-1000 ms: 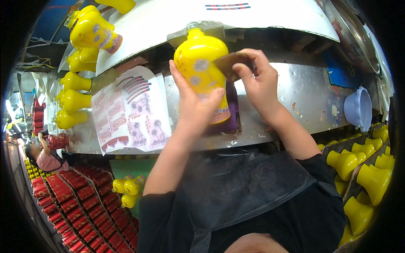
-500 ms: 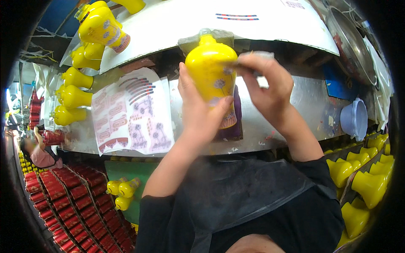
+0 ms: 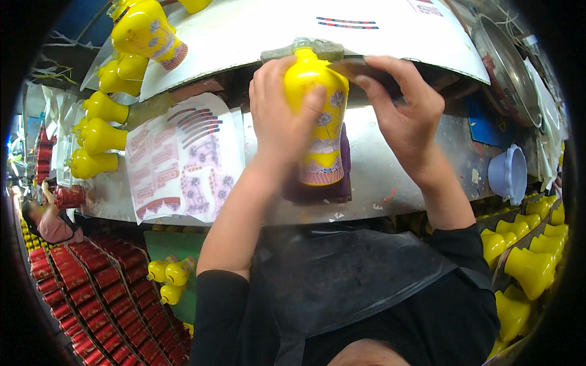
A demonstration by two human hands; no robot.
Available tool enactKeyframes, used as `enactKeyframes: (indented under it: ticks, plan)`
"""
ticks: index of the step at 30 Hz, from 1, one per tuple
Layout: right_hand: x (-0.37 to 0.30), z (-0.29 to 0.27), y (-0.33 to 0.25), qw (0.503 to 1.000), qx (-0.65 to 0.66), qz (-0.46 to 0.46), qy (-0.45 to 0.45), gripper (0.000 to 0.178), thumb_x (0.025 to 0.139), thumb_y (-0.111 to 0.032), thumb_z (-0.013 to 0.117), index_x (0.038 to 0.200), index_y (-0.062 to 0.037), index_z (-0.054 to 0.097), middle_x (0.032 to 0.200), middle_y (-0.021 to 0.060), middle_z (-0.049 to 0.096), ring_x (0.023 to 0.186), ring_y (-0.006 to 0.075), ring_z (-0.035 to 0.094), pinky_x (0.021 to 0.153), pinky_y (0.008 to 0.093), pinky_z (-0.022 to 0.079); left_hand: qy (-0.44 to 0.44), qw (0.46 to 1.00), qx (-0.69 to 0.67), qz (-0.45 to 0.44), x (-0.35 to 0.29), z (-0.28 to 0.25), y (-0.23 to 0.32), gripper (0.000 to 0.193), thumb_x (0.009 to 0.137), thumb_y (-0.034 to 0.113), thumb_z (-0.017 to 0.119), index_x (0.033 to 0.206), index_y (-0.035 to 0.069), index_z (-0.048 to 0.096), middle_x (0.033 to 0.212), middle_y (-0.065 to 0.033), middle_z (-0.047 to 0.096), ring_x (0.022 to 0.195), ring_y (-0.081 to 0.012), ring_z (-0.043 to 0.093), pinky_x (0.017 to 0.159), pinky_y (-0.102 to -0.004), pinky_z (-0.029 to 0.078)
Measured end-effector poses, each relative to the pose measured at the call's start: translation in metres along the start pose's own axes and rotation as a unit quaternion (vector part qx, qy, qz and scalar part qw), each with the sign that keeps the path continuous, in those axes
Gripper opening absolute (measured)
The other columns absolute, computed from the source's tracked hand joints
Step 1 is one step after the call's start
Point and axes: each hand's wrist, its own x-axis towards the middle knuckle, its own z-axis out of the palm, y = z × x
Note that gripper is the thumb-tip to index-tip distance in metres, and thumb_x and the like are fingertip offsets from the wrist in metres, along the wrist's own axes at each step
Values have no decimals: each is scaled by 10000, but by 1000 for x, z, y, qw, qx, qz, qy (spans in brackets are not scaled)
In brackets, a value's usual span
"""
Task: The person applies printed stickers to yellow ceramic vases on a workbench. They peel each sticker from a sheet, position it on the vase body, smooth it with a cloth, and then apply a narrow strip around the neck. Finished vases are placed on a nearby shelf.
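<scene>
A yellow bottle (image 3: 329,131) with purple flower decals and a patterned band at its base lies in front of me, its clear neck pointing away. My left hand (image 3: 274,107) is wrapped round its left side, thumb across the upper body. My right hand (image 3: 412,104) pinches a thin, dark, flat scraper-like piece (image 3: 351,67) whose edge meets the bottle's upper right shoulder; its exact kind is blurred. Under the bottle lies a dark purple pad (image 3: 337,194), and a grey block (image 3: 331,50) sits behind the neck. A printed decal sheet (image 3: 177,161) lies to the left.
Several yellow bottles (image 3: 104,135) stand at the left, one decorated (image 3: 146,33). Two narrow strips (image 3: 348,23) lie on the white board (image 3: 244,30). A lavender basin (image 3: 510,174) and a metal pan (image 3: 503,67) are at the right. Racks of red pieces (image 3: 104,293) fill the lower left.
My left hand has shifted up the bottle, from its lower side to its upper body. My right hand has moved slightly right, and the bottle has turned so more of the decals show.
</scene>
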Motion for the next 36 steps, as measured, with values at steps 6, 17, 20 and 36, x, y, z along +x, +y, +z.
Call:
enactKeyframes:
  ticks: [6,17,20,36]
  plan:
    - [-40,1,-32,963,87,-235,-100,313,768,-158,835,1056,-82,738,943,95,730,857,259,743,735,374,618,32,993,-108,-44,2,7,-3,345,978,281,586,1194,20,650,1209,-162,592,1154,-329,542,1045,-429,413]
    - [-32,15,-68,943,27,-289,-162,249,752,-112,724,991,-44,737,766,62,609,883,259,702,767,378,584,-51,958,-239,-147,26,-15,2,285,981,262,627,1156,50,703,1147,-133,622,1068,-264,591,997,-369,451]
    - [-41,15,-59,970,-7,-206,-129,285,764,-113,720,1042,-49,736,774,62,604,868,258,704,774,392,588,-33,999,30,-32,27,-5,8,330,918,323,677,1126,69,714,1116,-134,618,1080,-302,575,999,-414,446]
    - [-48,23,-26,985,98,-143,11,348,792,-22,756,1125,-124,747,969,105,733,748,242,680,672,344,568,16,963,-217,-157,16,8,-9,298,992,226,522,1101,0,682,1118,-139,623,1082,-267,592,993,-371,459]
